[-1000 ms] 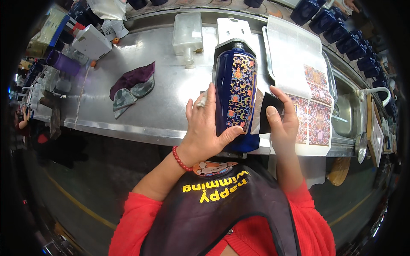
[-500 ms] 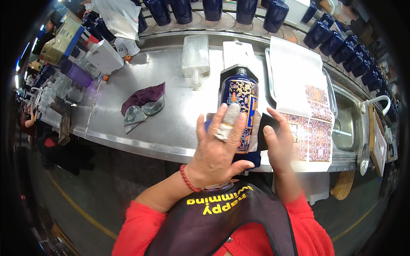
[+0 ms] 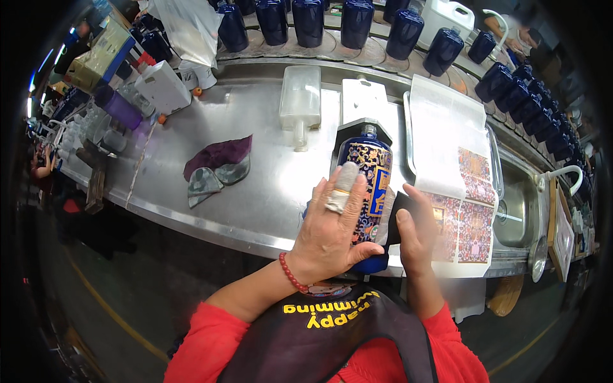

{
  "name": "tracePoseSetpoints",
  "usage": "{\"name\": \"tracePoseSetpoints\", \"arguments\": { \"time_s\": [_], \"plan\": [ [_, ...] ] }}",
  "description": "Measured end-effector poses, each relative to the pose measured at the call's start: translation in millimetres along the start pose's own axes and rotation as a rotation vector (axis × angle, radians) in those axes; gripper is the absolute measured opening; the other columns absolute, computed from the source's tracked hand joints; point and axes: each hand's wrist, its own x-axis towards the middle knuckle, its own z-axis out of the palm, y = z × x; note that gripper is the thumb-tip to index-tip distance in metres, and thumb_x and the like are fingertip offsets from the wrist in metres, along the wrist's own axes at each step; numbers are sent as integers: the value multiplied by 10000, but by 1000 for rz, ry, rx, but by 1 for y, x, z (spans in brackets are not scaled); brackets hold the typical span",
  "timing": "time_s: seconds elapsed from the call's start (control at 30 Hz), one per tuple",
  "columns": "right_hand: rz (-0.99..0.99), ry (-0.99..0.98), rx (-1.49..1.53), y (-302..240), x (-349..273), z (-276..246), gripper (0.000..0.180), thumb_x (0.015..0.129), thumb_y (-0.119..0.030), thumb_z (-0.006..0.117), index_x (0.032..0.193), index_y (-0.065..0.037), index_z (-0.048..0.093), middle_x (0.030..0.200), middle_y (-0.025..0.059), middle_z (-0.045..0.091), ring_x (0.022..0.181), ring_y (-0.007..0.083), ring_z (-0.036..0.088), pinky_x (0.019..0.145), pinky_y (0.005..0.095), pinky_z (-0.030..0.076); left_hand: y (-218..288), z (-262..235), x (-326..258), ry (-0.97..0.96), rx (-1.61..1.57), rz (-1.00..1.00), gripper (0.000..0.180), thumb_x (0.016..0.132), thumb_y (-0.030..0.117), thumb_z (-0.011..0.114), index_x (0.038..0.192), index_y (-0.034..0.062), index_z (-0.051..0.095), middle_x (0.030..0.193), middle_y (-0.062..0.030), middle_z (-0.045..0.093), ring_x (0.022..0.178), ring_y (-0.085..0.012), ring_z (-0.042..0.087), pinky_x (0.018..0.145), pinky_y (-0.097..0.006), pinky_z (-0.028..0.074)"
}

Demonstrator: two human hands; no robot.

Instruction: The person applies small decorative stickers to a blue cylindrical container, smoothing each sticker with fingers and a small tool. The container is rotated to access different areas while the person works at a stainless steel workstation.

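A dark blue bottle (image 3: pixel 370 167) with an ornate gold and multicolour decal lies lengthwise on the steel bench (image 3: pixel 255 185), neck pointing away from me. My left hand (image 3: pixel 332 223) lies flat over its left side, a taped finger stretched along the decal, thumb hooked under the base. My right hand (image 3: pixel 415 233) presses a small black pad (image 3: pixel 397 207) against the bottle's right flank.
A sheet of colourful decals (image 3: pixel 469 214) lies on a tray to the right, beside a sink (image 3: pixel 517 210). Purple and grey cloths (image 3: pixel 217 167) lie to the left. A clear plastic bottle (image 3: pixel 300 102) lies behind. Several plain blue bottles (image 3: pixel 357 22) line the back.
The bottle went from tilted up in my hands to lying low on the bench. My left hand slid from its side onto its top. The view shifted, showing more of the back row.
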Motion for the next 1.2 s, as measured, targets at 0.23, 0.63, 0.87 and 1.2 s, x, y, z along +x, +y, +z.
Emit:
{"name": "tracePoseSetpoints", "arguments": {
  "time_s": [0.23,0.63,0.87,1.2],
  "plan": [
    [26,3,-14,-1,0,-1,438,988,-97,614,1397,49,556,1322,162,634,1215,209,585,1076,328,426,-15,-8,19,-10,60,58,1124,914,749,531,1580,-114,254,1517,-366,417,1417,-543,387,1207,-600,261],
    [-13,30,-53,3,0,-1,429,991,-88,617,1395,42,555,1317,147,622,1203,198,582,1065,324,435,-30,-5,36,54,-65,3,1045,953,699,539,1556,-121,301,1472,-382,447,1342,-553,457,1199,-562,300],
    [49,6,-30,3,0,-4,437,980,-76,624,1395,44,556,1313,158,631,1227,220,584,1081,337,428,-29,-3,39,26,-283,-152,1027,961,676,552,1563,-115,290,1459,-385,458,1338,-521,480,1183,-535,340],
    [36,52,10,7,1,-5,402,988,-89,623,1364,38,559,1221,115,642,1113,167,595,1006,303,462,-39,3,33,88,-430,-192,994,988,652,534,1585,-94,263,1509,-373,422,1390,-507,453,1175,-494,352]
  ]
}}
